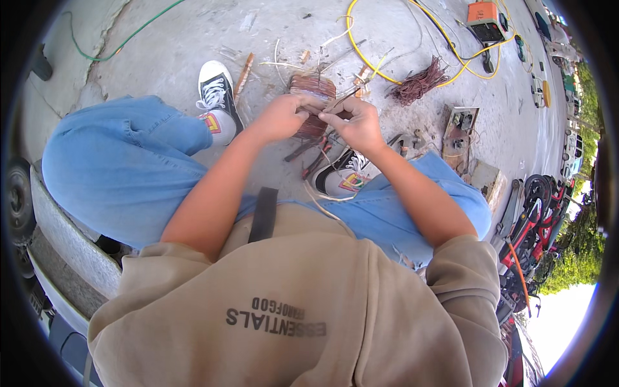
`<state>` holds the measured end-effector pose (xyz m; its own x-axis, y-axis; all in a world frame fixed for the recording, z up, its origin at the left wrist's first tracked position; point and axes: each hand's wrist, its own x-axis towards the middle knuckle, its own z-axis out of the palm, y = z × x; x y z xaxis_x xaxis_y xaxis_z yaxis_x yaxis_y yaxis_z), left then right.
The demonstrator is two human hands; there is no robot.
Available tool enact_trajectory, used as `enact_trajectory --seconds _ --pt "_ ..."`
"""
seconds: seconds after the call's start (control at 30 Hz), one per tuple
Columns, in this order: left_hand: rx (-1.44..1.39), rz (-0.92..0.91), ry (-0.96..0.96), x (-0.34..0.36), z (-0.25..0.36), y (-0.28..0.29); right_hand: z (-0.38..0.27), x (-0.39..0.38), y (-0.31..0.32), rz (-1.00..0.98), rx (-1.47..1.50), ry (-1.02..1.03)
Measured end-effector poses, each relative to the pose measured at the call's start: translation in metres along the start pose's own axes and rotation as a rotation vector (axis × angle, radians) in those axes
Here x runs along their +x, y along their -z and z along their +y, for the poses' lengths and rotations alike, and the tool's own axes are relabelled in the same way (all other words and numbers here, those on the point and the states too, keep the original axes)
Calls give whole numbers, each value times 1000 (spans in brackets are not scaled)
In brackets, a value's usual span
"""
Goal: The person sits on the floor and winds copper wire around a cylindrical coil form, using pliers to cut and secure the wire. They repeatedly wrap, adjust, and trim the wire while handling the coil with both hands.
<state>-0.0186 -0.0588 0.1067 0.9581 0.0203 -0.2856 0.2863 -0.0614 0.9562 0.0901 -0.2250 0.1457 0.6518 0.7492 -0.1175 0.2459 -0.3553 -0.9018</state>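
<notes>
A block wound with reddish-brown wire (311, 84) lies on the ground between my shoes. Directly above it my left hand (284, 117) is closed, thumb against fingers. My right hand (356, 124) meets it from the other side, fingers pinched together. A thin dark strand shows at the right fingertips. What either hand grips is too small to make out. Red-handled pliers (316, 161) lie just on the near side of the block, close to my right shoe (338, 177).
A tangled bundle of brown wire (418, 82) lies beyond my right hand. A yellow hose (371, 61) curves past it to an orange box-shaped machine (488, 22). An open metal box (459, 132) sits on the right. Wood scraps (244, 76) lie beside my left shoe (215, 90).
</notes>
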Motion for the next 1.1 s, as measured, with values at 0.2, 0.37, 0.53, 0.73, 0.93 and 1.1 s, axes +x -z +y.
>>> enact_trajectory --seconds 0.2,0.37,0.53,0.73,0.93,1.1 --pt "82 69 21 5 3 -3 7 3 4 96 139 -149" --pt "225 112 -11 7 -1 -9 7 2 5 96 154 -212" --pt "418 242 -220 5 4 -14 -3 1 6 113 117 -233" --pt "568 361 -356 4 1 -21 -3 2 5 81 124 -206" --pt "628 350 -413 -1 2 -22 7 0 0 25 31 -130" --pt "651 343 -457 1 7 -21 2 -3 2 38 44 -68"
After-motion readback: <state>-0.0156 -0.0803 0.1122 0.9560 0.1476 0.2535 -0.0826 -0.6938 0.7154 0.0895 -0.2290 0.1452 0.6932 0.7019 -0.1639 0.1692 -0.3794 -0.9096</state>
